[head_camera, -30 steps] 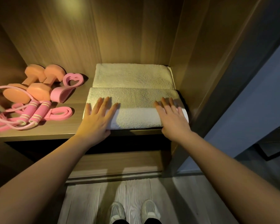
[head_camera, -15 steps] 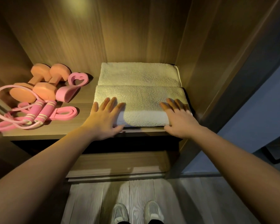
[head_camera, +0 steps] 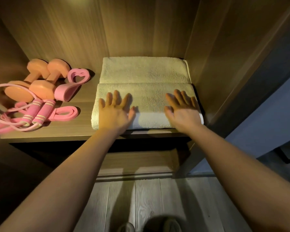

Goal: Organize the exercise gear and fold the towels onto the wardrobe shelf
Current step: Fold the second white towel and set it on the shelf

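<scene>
Two folded pale towels lie on the wooden wardrobe shelf [head_camera: 70, 133], the rear towel [head_camera: 144, 69] against the back wall and the front towel [head_camera: 147, 101] just before it. My left hand [head_camera: 115, 113] lies flat on the front towel's left part, fingers straight and spread. My right hand [head_camera: 182, 111] lies flat on its right part in the same way. On the shelf's left side sit two orange dumbbells [head_camera: 38, 79], a pink heart-shaped grip ring [head_camera: 74, 84], a pink skipping rope [head_camera: 35, 113] and a pink resistance band [head_camera: 64, 113].
The wardrobe's right side panel [head_camera: 213, 67] stands close beside the towels. A lower shelf [head_camera: 137, 163] shows under my arms. Grey wood floor [head_camera: 146, 201] and my shoes [head_camera: 162, 225] lie below. A dark door edge [head_camera: 261, 91] is at the right.
Both hands have slid a little further back over the front towel, staying flat. The camera has moved closer to the shelf; the gear has not moved.
</scene>
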